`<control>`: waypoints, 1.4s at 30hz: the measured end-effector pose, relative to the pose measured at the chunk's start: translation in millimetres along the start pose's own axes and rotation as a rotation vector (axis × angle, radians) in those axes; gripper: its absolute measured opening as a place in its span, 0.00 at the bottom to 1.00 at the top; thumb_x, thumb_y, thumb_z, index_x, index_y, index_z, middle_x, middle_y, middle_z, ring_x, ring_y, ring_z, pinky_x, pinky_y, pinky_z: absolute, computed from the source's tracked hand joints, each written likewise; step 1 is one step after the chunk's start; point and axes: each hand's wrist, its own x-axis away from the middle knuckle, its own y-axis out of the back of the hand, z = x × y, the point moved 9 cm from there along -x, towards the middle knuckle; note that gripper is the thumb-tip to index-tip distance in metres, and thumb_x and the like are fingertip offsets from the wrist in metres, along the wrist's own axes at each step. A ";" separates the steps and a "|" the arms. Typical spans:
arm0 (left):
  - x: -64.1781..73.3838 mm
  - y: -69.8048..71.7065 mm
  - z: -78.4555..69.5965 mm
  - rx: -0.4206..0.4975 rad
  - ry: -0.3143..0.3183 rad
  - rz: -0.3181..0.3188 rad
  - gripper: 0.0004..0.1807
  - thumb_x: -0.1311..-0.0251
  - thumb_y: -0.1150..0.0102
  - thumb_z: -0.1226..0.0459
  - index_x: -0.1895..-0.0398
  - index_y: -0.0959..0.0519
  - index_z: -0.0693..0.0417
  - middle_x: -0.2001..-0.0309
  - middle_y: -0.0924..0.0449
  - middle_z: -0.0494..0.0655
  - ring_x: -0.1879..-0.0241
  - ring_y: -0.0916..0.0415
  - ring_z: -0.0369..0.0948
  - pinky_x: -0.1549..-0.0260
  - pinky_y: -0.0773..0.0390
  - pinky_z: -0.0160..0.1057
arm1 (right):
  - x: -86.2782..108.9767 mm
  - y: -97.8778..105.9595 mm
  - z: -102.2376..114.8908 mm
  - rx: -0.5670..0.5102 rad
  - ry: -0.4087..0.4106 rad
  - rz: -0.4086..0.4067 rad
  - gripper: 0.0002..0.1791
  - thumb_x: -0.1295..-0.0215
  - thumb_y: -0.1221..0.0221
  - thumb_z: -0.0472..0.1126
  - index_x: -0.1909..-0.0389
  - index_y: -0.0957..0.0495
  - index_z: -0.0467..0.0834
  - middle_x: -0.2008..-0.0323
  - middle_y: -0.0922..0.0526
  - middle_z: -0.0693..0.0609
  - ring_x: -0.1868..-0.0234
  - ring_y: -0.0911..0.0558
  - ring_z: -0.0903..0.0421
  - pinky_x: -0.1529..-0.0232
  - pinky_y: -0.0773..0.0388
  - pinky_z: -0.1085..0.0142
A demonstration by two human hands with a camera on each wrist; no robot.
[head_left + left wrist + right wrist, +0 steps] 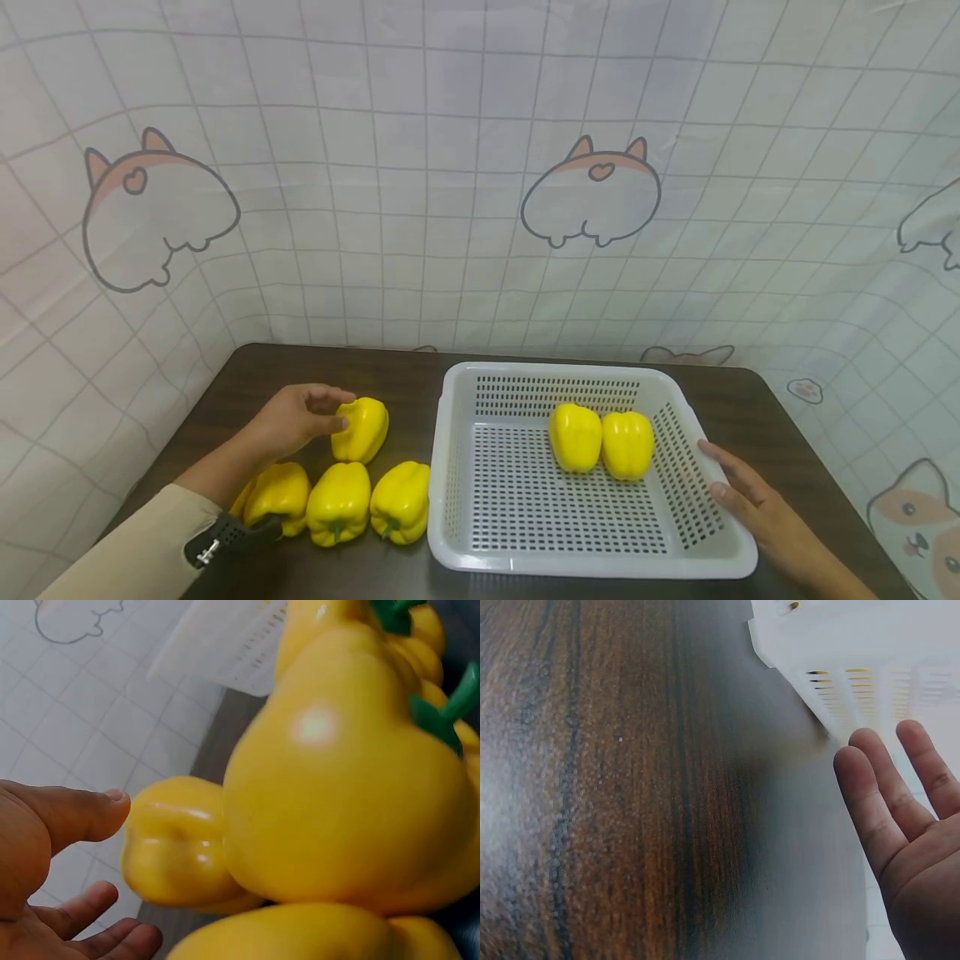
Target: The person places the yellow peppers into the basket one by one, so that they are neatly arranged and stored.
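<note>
My left hand (296, 421) reaches to a yellow bell pepper (366, 429) at the back left of the table, thumb and fingers spread beside it. In the left wrist view, the thumb tip is at the edge of that pepper (176, 851), with the other fingers apart; whether it touches cannot be told. To the right stands a white perforated plastic basket (592, 565), where two yellow bell peppers (576, 437) sit side by side. My right hand (765, 508) is at the basket's right side, its fingers extended and gripping nothing.
Nearer the front, several more yellow bell peppers (339, 504) stand in a row left of the basket, one partly hidden behind my left forearm. A dark wood-grain table (397, 367) carries everything. Behind it hangs a white gridded sheet (390, 200) with cartoon animals.
</note>
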 end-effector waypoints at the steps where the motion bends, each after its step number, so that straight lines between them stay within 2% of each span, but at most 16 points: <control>1: -1.1 -0.5 2.0 -0.007 0.009 0.002 0.25 0.35 0.30 0.56 0.36 0.20 0.52 0.33 0.26 0.61 0.34 0.31 0.62 0.42 0.25 0.62 | 0.0 -0.4 -0.2 0.000 0.006 0.003 0.35 0.17 0.56 0.48 0.17 0.58 0.48 0.26 0.52 0.22 0.59 0.13 0.47 0.65 0.12 0.53; 5: -5.1 -2.3 8.5 -0.026 0.027 0.011 0.25 0.36 0.29 0.57 0.37 0.20 0.52 0.35 0.25 0.62 0.35 0.30 0.62 0.42 0.25 0.61 | -0.2 -1.1 -1.1 -0.024 -0.001 0.005 0.35 0.17 0.55 0.48 0.17 0.58 0.50 0.26 0.51 0.23 0.59 0.13 0.46 0.65 0.12 0.52; 10: -10.2 -5.2 12.4 -0.026 0.025 0.025 0.26 0.37 0.29 0.58 0.36 0.20 0.53 0.36 0.23 0.60 0.36 0.28 0.59 0.42 0.24 0.59 | -0.4 -1.5 0.3 -0.056 0.007 0.017 0.34 0.17 0.55 0.48 0.17 0.57 0.51 0.25 0.54 0.24 0.57 0.12 0.46 0.64 0.13 0.51; 21: -18.9 -13.9 6.9 -0.041 0.020 0.054 0.32 0.39 0.27 0.56 0.32 0.24 0.52 0.34 0.26 0.57 0.37 0.27 0.55 0.44 0.21 0.55 | 0.8 -1.3 1.9 -0.073 0.058 0.028 0.33 0.16 0.57 0.45 0.17 0.56 0.54 0.27 0.52 0.21 0.60 0.12 0.46 0.66 0.13 0.49; 30: -28.0 -20.9 2.5 -0.049 0.005 0.072 0.31 0.41 0.26 0.57 0.34 0.23 0.51 0.37 0.24 0.53 0.42 0.25 0.50 0.47 0.19 0.52 | 1.3 -2.4 1.9 -0.074 0.052 0.023 0.33 0.16 0.57 0.46 0.17 0.56 0.53 0.26 0.52 0.22 0.59 0.12 0.47 0.65 0.13 0.50; 36: -30.6 -25.8 4.0 0.020 0.031 0.098 0.30 0.40 0.26 0.62 0.35 0.25 0.53 0.38 0.24 0.56 0.49 0.22 0.48 0.54 0.16 0.48 | 1.0 -1.6 2.6 -0.060 0.040 0.015 0.33 0.16 0.57 0.47 0.17 0.56 0.52 0.25 0.53 0.23 0.59 0.12 0.47 0.65 0.13 0.50; 42: -29.5 -28.7 6.0 0.073 0.057 0.092 0.28 0.38 0.28 0.66 0.35 0.25 0.55 0.34 0.28 0.60 0.44 0.23 0.50 0.53 0.15 0.47 | 0.8 -1.6 2.5 -0.056 0.037 0.013 0.34 0.16 0.57 0.47 0.17 0.57 0.51 0.25 0.54 0.23 0.58 0.12 0.47 0.65 0.13 0.50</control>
